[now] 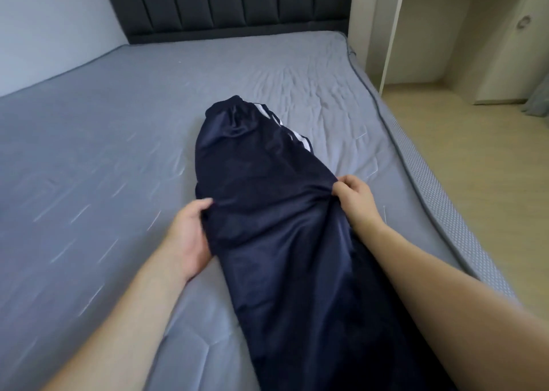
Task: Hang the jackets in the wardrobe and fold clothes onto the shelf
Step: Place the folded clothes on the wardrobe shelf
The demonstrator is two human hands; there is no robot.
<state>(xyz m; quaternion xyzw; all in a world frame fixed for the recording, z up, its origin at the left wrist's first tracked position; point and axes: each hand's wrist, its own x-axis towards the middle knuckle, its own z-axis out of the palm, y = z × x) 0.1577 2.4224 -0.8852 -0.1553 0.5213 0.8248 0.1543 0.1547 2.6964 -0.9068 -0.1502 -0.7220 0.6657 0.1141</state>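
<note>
Mostly bed (118, 153) in view, grey sheet, near edge cut off by frame; dark headboard (237, 1) top cropped. Navy trousers (267, 212) lie lengthwise on bed, waistband far, white side stripes partly hidden under fold, leg ends out of frame. Left hand (190, 236) grips left fabric edge, fingertips tucked under cloth. Right hand (356, 197) pinches bunched right edge, fingers closed.

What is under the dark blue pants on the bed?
The navy pants lie straight on the grey mattress. The left hand and right hand grip their edges. Anything beneath the fabric is covered, so I cannot tell.
</note>
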